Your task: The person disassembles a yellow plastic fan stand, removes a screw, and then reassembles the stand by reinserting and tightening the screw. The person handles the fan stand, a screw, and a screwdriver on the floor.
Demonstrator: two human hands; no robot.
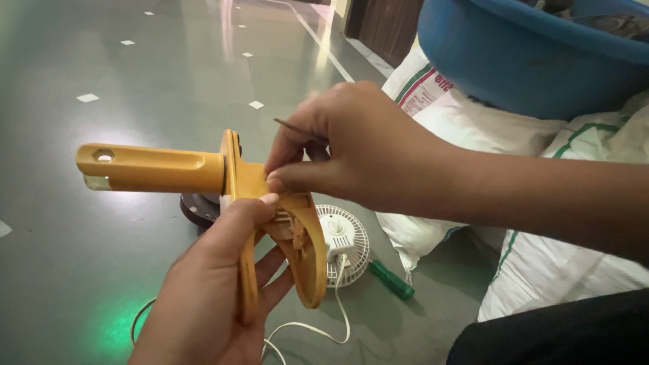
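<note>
My left hand (209,284) grips the yellow plastic housing (223,196) by its flared rim, held above the floor (67,270). My right hand (345,152) pinches a thin metal pin (291,126) against it. A small white fan (345,243) and a green screwdriver (392,280) lie below.

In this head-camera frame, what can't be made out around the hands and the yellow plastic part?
- Thin dark tool: its tip is hidden behind the right hand.
- Yellow plastic part: its lower ring is partly covered by the left hand.
- Dark round object on the floor: mostly hidden behind the yellow part.
- Blue tub: cut off by the top edge; contents unclear.
- White cable: runs out at the bottom edge.
</note>
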